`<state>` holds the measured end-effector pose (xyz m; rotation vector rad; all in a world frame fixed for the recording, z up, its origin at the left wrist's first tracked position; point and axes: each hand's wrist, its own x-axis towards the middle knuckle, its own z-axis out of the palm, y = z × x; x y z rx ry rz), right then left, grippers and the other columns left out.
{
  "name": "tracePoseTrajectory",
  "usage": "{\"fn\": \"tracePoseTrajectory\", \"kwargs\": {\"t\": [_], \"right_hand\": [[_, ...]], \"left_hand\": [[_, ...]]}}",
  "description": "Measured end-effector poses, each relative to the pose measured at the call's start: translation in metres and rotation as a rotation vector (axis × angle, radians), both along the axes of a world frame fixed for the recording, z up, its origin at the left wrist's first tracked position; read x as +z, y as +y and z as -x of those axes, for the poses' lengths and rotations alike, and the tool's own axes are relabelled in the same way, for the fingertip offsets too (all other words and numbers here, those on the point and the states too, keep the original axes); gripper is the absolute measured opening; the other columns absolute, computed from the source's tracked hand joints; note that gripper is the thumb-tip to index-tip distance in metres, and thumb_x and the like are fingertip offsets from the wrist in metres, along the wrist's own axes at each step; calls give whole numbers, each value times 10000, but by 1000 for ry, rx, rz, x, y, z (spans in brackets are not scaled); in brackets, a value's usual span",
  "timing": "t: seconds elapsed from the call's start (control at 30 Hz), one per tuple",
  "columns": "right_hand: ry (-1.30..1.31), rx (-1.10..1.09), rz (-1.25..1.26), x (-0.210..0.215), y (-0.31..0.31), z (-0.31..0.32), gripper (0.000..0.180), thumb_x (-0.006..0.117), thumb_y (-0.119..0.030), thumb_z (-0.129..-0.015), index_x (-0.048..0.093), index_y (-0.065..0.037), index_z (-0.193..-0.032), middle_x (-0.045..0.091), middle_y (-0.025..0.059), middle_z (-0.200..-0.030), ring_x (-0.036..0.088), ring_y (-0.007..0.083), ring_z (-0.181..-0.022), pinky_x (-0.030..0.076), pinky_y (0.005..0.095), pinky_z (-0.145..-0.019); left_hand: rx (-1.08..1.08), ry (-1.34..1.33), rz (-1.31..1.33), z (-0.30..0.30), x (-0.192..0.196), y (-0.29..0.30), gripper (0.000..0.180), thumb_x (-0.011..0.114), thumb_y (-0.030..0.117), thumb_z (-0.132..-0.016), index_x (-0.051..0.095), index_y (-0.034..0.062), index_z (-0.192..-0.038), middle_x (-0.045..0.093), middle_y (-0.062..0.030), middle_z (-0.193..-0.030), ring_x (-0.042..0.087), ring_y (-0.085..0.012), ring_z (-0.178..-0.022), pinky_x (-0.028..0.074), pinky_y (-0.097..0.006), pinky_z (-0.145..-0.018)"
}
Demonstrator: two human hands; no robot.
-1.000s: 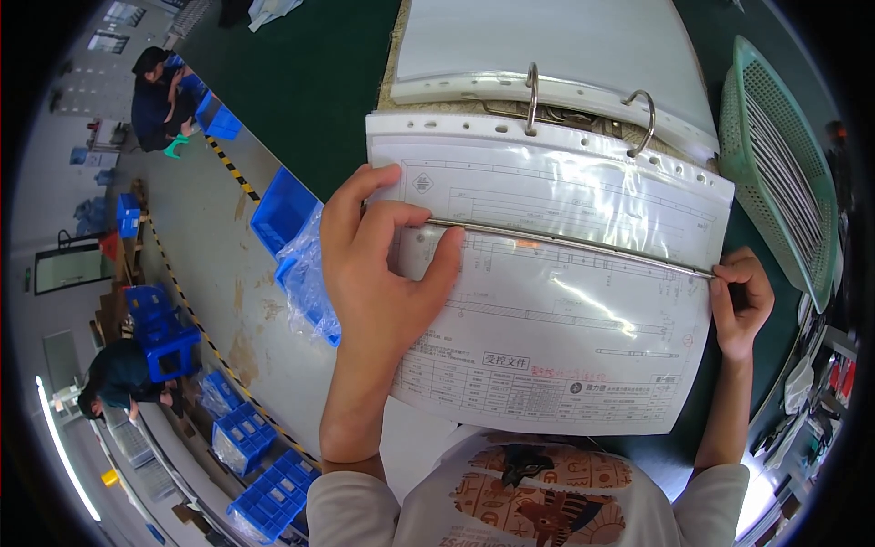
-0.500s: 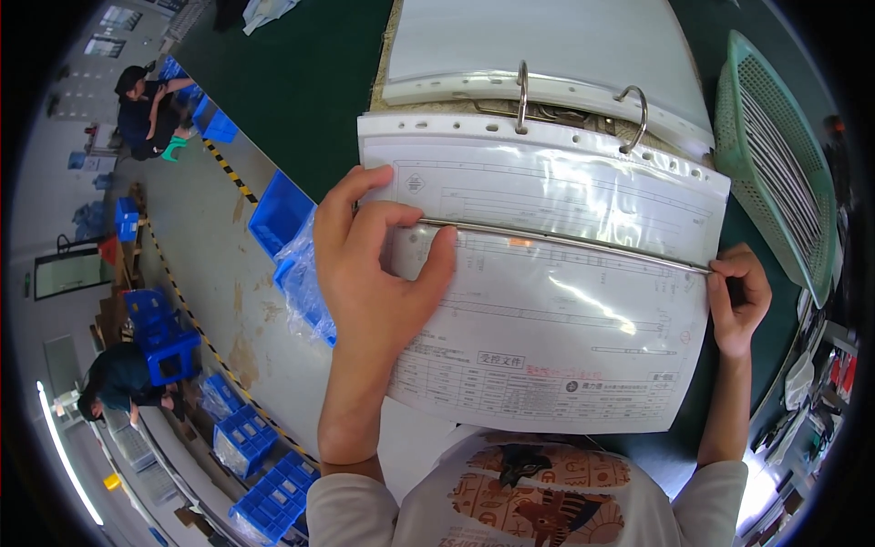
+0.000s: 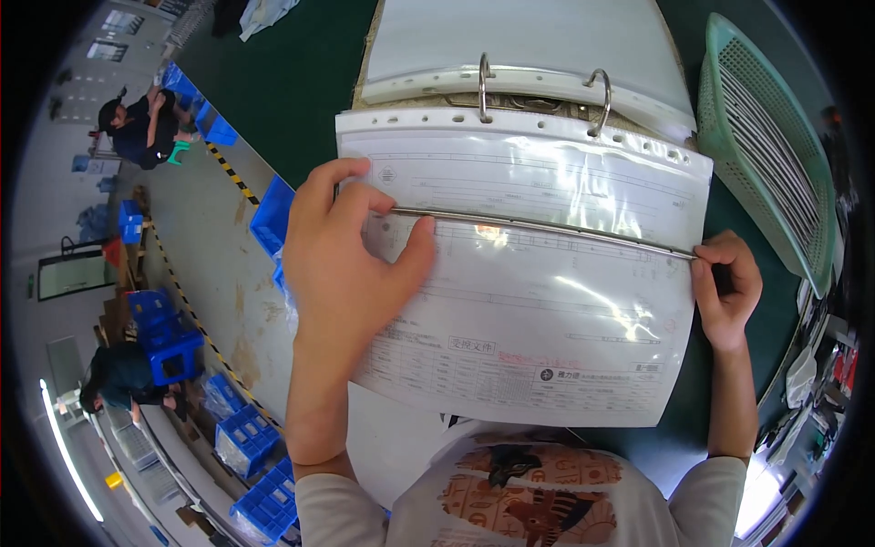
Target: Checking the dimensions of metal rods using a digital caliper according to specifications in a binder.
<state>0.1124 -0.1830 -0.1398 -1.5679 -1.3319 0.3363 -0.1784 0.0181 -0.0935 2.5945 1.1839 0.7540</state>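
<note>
A thin metal rod (image 3: 547, 229) lies almost level across a technical drawing in a clear plastic sleeve (image 3: 510, 301). My left hand (image 3: 351, 246) pinches the rod's left end between thumb and fingers. At the other end, my right hand (image 3: 729, 283) grips the tip near the sleeve's right edge. The sleeve is part of a ring binder, whose two metal rings (image 3: 484, 87) stand up above its punched edge. Glare hides some of the drawing's lines.
A green plastic basket (image 3: 720, 118) at the right holds several similar rods. The dark green tabletop (image 3: 292, 82) surrounds the binder. Beyond its left edge are blue bins (image 3: 271, 217) and two people, one seated (image 3: 146, 128) and one bending over (image 3: 123, 378).
Both hands and the rod sit slightly further left and higher in the view, as do the binder and basket. The grip at both ends is unchanged.
</note>
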Motion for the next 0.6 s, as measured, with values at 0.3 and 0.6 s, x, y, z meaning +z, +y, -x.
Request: {"fn": "tracePoseTrajectory", "kwargs": {"t": [0.3,0.6], "right_hand": [[49,21,2,2,3,1,106,607,81,-773,577,26,-858,538,49,-737,474,107,-651,351,223,-582],[66,22,6,3,3,2,115,607,73,-766,579,27,-868,527,36,-715,464,100,-642,347,223,-579]], "left_hand": [[-217,-12,132,-4,17,12,208,711,59,-667,635,67,-861,580,-70,-1043,545,-272,-959,450,-344,-791],[-297,-56,349,-9,14,9,230,670,-23,-689,671,46,-909,605,-78,-955,587,-213,-907,457,-300,-794]]}}
